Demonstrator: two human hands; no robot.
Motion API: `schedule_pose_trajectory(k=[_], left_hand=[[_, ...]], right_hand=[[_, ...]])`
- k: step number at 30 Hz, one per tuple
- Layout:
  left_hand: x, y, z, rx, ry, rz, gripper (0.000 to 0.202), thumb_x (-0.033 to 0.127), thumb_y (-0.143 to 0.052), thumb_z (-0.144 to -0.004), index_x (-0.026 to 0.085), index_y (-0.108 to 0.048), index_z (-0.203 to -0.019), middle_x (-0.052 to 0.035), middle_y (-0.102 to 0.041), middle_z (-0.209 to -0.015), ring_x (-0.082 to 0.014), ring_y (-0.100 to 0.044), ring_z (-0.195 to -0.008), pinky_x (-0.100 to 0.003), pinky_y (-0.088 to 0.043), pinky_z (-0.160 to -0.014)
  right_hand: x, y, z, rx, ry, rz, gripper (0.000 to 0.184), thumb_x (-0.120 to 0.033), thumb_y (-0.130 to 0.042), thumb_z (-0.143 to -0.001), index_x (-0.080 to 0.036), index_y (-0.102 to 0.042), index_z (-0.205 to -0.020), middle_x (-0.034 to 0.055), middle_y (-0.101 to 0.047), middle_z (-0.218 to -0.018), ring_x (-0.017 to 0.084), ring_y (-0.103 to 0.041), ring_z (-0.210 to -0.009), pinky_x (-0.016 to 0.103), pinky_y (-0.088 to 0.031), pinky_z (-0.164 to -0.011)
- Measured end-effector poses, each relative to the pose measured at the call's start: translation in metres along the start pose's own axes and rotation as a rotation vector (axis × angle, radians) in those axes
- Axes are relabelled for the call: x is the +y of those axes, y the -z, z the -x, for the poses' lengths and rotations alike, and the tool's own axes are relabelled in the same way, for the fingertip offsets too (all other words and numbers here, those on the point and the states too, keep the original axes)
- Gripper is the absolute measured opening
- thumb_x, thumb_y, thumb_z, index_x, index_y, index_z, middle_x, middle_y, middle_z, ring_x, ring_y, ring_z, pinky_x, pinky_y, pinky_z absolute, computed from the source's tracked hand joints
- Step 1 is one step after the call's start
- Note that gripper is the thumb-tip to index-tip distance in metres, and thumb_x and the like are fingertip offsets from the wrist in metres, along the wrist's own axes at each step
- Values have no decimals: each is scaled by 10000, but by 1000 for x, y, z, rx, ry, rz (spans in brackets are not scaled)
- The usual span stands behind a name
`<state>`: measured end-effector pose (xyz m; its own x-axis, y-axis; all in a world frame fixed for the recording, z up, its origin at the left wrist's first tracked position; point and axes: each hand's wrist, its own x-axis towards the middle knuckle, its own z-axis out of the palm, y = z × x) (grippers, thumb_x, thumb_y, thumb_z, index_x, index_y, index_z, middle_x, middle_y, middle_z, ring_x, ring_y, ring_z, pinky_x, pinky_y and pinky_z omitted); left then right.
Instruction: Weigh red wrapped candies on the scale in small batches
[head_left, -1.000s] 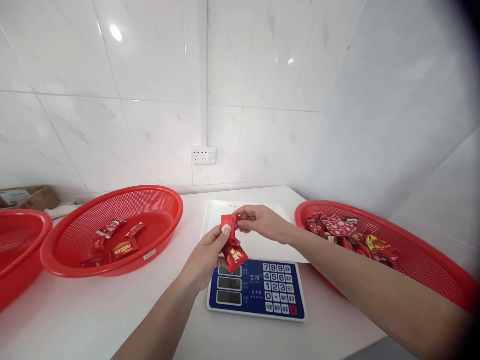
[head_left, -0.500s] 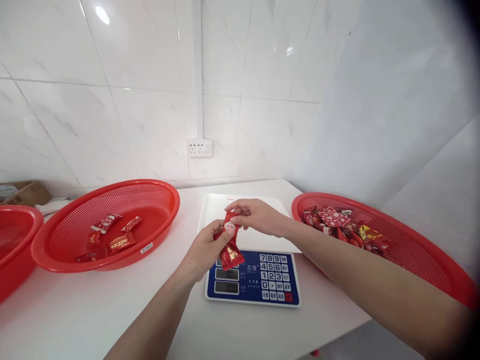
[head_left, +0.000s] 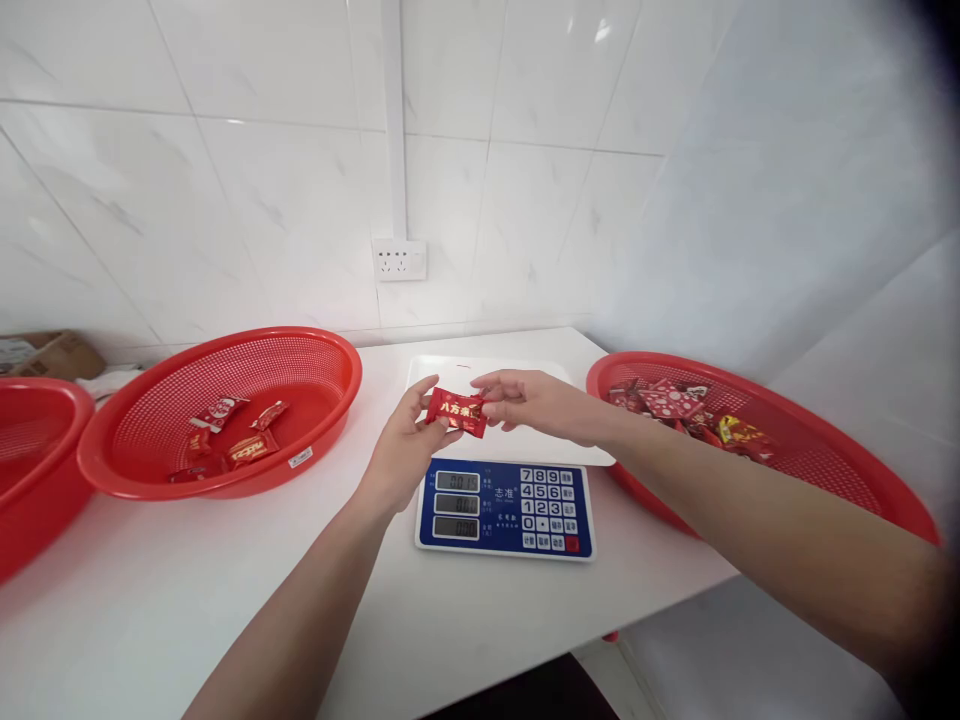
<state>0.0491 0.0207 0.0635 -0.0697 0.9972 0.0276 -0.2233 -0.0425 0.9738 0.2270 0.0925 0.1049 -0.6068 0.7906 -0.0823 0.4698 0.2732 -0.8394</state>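
Note:
A red wrapped candy [head_left: 457, 411] with gold lettering is held level between my two hands, above a digital weighing scale [head_left: 504, 508]. My left hand [head_left: 405, 440] pinches its left end and lower edge with thumb and fingers. At the other end, my right hand [head_left: 529, 405] grips the wrapper between thumb and fingertips. Below them are the scale's white weighing pan [head_left: 540, 447] and its blue panel with keys and three displays. The hands partly cover the pan.
On the left, a red perforated basket [head_left: 101, 440] holds several wrapped candies [head_left: 251, 447]. Another red basket [head_left: 45, 395] stands beyond it at the left edge. To the right, a third red basket [head_left: 825, 490] contains a pile of candies [head_left: 671, 402]. A cardboard box [head_left: 64, 357] sits by the wall.
The candy has turned from upright to lying sideways, its gold-lettered face now towards me. My left hand has shifted to its left end, my right to its right end. The view has tilted downward.

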Motion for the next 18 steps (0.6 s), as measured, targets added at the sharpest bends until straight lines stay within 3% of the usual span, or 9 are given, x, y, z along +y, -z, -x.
schedule_pose_trajectory(k=[3, 9, 15, 18], left_hand=[[0, -1, 1, -30, -24, -82, 565, 220, -608, -754, 267, -405, -1279, -65, -504, -1236, -192, -562, -1059, -406, -432, -962], [8, 11, -1, 109, -138, -200, 505, 292, -572, -795, 269, -394, -1267, -84, -489, -1282, -189, -439, -1234, -379, -343, -1027], [13, 16, -2, 181, -172, -179, 479, 342, -582, -792, 289, -425, -1241, -68, -504, -1272, -181, -445, -1219, -374, -346, -1025], [13, 18, -2, 199, -204, -153, 464, 354, -582, -793, 293, -435, -1229, -62, -505, -1268, -173, -446, -1220, -356, -351, -1025]], right_hand=[[-7, -4, 0, 23, 19, -35, 277, -211, -588, -786, -185, -583, -1061, 32, -670, -824, 125, -606, -694, 286, -507, -676], [19, 17, -6, 77, -66, 56, 223, -206, -546, -813, -189, -602, -1028, 42, -675, -834, 140, -615, -718, 308, -518, -696], [27, 24, -1, 252, -53, 412, 372, -212, -535, -801, -255, -579, -1168, 54, -578, -1226, 211, -587, -1004, 376, -486, -846], [28, 28, 6, 289, -57, 496, 391, -276, -530, -810, -260, -565, -1199, 51, -546, -1271, 232, -559, -1075, 388, -471, -889]])
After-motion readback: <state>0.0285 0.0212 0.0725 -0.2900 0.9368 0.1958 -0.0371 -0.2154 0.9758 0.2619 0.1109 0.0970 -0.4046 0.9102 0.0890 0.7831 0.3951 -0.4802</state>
